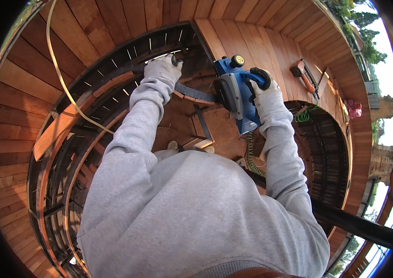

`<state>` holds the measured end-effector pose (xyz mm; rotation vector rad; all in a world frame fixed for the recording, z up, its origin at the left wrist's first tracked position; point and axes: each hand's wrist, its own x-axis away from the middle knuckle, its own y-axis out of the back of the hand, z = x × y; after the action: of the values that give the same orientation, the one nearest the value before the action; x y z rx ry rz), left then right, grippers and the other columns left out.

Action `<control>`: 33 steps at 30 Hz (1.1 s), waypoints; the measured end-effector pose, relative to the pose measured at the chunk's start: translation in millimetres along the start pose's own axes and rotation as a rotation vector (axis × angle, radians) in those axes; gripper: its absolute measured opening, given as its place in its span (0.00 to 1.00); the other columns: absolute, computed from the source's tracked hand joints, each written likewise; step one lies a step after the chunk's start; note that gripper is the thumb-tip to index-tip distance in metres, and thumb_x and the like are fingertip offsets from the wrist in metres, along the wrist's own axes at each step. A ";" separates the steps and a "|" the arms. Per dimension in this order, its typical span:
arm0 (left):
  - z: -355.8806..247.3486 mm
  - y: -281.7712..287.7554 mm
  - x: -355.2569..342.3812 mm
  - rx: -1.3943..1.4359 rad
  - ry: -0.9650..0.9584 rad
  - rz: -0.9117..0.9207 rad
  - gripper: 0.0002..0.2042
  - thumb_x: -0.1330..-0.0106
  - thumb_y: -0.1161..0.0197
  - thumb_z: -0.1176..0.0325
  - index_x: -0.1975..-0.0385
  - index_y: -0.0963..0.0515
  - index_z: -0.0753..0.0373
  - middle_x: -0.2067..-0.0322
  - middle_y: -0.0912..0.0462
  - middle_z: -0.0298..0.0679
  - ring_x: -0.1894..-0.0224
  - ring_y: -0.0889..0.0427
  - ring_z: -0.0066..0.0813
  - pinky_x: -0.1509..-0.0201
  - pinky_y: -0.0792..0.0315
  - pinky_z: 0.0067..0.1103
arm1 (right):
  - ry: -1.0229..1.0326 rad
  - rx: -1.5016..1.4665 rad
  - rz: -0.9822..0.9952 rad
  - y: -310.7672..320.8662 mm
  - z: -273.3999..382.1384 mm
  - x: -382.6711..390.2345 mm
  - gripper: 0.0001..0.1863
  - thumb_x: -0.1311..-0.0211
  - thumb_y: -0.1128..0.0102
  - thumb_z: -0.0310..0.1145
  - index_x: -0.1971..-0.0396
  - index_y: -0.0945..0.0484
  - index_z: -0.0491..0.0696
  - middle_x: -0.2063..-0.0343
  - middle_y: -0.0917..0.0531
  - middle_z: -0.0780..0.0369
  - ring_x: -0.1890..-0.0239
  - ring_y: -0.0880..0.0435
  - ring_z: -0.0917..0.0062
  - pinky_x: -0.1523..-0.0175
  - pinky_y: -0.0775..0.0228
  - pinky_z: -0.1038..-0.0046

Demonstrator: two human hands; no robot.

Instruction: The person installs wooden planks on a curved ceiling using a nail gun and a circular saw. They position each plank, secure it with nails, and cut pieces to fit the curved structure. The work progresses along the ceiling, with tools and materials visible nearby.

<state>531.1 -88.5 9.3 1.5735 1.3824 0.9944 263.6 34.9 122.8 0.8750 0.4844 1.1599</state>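
My right hand (263, 82), in a pale glove, is closed around the dark handle of a blue electric planer (238, 92) with a round knob on top. The planer sits at the right end of a narrow curved strip (193, 92), dark on top with reddish wood along its side. My left hand (163, 68), also gloved, is up and to the left of the planer, by that strip and the dark slatted framework (122, 58); its fingers are curled, and what they hold, if anything, is hard to make out.
Curved plank benches (233, 37) and frames surround me. An orange-and-black nail gun (301, 74) with a green coiled hose (303, 116) lies at right. A yellow cord (73, 104) hangs at left; a loose board (52, 134) leans below it. A black rail (358, 224) crosses lower right.
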 end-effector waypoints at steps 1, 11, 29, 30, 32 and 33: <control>-2.1 -1.6 1.5 0.007 0.007 0.014 0.20 0.33 0.42 0.46 0.53 0.17 0.54 0.51 0.15 0.41 0.45 0.18 0.42 0.38 0.28 0.34 | -0.102 -0.056 0.029 1.5 14.3 -7.3 0.20 0.36 0.35 0.38 0.44 0.23 0.56 0.55 0.14 0.54 0.55 0.13 0.62 0.46 0.22 0.65; 1.1 -14.8 -2.9 -0.017 0.038 -0.024 0.20 0.36 0.38 0.45 0.55 0.16 0.53 0.53 0.14 0.42 0.49 0.16 0.47 0.42 0.24 0.36 | 0.170 -0.268 -0.097 64.4 -64.4 64.2 0.21 0.36 0.35 0.23 0.43 0.23 0.44 0.52 0.15 0.59 0.52 0.15 0.78 0.46 0.22 0.76; -2.2 -7.9 4.8 -0.094 0.015 0.076 0.24 0.30 0.48 0.43 0.51 0.17 0.55 0.53 0.13 0.44 0.49 0.15 0.44 0.42 0.25 0.35 | 0.091 -0.073 -0.008 33.6 -62.1 100.5 0.22 0.36 0.36 0.26 0.42 0.25 0.46 0.51 0.15 0.55 0.49 0.14 0.70 0.43 0.23 0.71; -1.9 -7.0 4.5 -0.087 0.021 0.086 0.24 0.30 0.48 0.43 0.51 0.17 0.55 0.53 0.13 0.44 0.49 0.15 0.43 0.42 0.25 0.35 | 0.099 -0.067 -0.009 29.7 -51.8 90.0 0.22 0.36 0.36 0.26 0.42 0.25 0.47 0.51 0.15 0.55 0.49 0.14 0.70 0.43 0.23 0.70; -3.2 -3.2 6.8 -0.064 0.025 0.102 0.23 0.30 0.47 0.44 0.51 0.18 0.55 0.53 0.13 0.43 0.49 0.15 0.43 0.42 0.24 0.34 | 0.128 -0.051 -0.022 21.5 -37.8 74.9 0.21 0.35 0.37 0.26 0.42 0.23 0.47 0.53 0.14 0.58 0.54 0.14 0.76 0.50 0.22 0.75; -3.0 -2.9 3.8 -0.056 0.020 0.092 0.23 0.30 0.47 0.44 0.51 0.18 0.55 0.53 0.13 0.43 0.49 0.16 0.43 0.42 0.24 0.34 | 0.146 -0.045 -0.031 18.7 -32.7 65.2 0.20 0.34 0.37 0.26 0.42 0.23 0.47 0.54 0.14 0.59 0.57 0.14 0.80 0.53 0.21 0.77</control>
<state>527.6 -84.3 7.9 1.6013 1.2946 1.0972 251.8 109.3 125.0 0.7450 0.5875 1.2067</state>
